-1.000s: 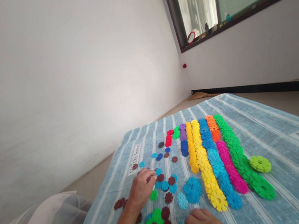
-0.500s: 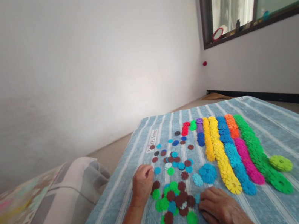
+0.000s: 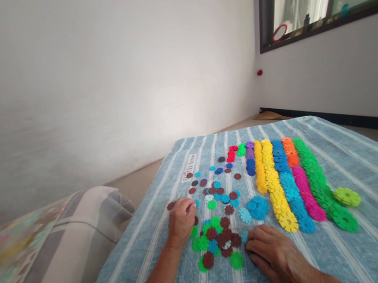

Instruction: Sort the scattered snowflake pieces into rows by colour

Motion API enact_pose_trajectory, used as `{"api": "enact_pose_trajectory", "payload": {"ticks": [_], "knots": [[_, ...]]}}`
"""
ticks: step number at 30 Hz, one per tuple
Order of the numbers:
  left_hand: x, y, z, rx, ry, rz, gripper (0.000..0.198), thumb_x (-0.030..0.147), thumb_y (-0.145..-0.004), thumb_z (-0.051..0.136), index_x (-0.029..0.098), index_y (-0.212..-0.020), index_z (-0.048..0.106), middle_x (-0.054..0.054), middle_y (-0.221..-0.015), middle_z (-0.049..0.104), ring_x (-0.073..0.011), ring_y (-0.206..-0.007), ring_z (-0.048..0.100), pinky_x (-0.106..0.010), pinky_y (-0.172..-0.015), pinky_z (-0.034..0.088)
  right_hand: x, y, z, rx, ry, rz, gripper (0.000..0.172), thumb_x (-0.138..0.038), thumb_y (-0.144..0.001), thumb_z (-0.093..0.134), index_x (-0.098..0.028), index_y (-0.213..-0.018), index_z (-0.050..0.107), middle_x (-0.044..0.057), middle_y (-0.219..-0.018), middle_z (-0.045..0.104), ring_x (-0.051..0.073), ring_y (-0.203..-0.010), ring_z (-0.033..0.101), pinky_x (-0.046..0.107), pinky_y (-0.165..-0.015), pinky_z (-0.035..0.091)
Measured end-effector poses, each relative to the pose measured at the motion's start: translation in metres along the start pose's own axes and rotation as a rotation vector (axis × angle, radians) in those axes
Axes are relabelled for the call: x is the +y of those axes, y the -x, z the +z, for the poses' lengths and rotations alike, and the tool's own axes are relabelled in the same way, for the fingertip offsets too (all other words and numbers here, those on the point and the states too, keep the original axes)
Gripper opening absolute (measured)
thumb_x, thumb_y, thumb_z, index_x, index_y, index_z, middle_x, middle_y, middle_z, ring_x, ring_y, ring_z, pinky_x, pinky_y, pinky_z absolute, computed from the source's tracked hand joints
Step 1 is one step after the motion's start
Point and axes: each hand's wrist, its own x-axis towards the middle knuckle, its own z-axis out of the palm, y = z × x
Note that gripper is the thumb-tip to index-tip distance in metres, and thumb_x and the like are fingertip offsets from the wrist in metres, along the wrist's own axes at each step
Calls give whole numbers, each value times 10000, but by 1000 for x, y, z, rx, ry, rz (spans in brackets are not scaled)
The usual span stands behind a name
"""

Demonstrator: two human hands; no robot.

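My left hand (image 3: pixel 181 220) is at the left edge of the loose notched plastic discs, its fingers pinched together. What the pinch holds, if anything, is hidden. A brown disc (image 3: pixel 171 206) lies just beyond its knuckles, and a light blue disc (image 3: pixel 197 203) shows by its fingertips. My right hand (image 3: pixel 280 254) rests low on the cloth with fingers curled, and a blue disc (image 3: pixel 244 237) pokes out at its fingertips. Between the hands lies a loose heap of brown discs (image 3: pixel 223 238), green discs (image 3: pixel 236 260) and blue discs.
Overlapping discs form colour rows on the right, including a yellow row (image 3: pixel 275 185), a pink row (image 3: pixel 309 196) and a green row (image 3: pixel 311 169). A blue pile (image 3: pixel 258 208) sits nearer the middle. The striped cloth (image 3: pixel 129 262) covers the table; a draped bed (image 3: pixel 88 211) stands left.
My left hand has shifted slightly left and away from me, and a brown disc now shows beside it. My right hand stays by the blue disc. The head view has tilted a little.
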Motion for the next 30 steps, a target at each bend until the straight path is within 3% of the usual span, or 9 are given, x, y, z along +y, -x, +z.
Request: {"api": "enact_pose_trajectory", "payload": {"ticks": [11, 20, 25, 30], "knots": [[-4, -1, 6, -21, 19, 37, 208, 262, -802, 491, 177, -722, 663, -53, -778, 679, -162, -761, 641, -267, -741, 509, -4, -3, -3, -9, 36, 17, 169, -135, -926, 424, -189, -847, 563, 42, -812, 563, 204, -812, 520, 334, -726, 401], [8, -1, 6, -35, 13, 110, 203, 215, -822, 469, 179, -732, 648, -50, -784, 672, -146, -750, 635, -249, -715, 511, -4, -2, -3, -13, 38, 22, 183, -139, -937, 414, -189, -878, 580, 47, -820, 571, 204, -828, 522, 334, -737, 408], [27, 4, 7, -87, 31, 208, 200, 174, -843, 463, 173, -804, 659, -63, -858, 674, -150, -823, 640, -262, -766, 527, -5, -2, -4, -16, 49, 5, 174, -127, -929, 418, -185, -880, 575, 50, -813, 565, 205, -819, 518, 333, -727, 411], [64, 14, 13, -267, 111, 424, 218, 133, -838, 501, 184, -965, 671, -79, -1044, 694, -185, -1009, 622, -358, -919, 514, -5, -3, -3, -11, 76, -7, 163, -119, -914, 433, -181, -863, 575, 52, -805, 563, 210, -813, 522, 339, -724, 419]]}}
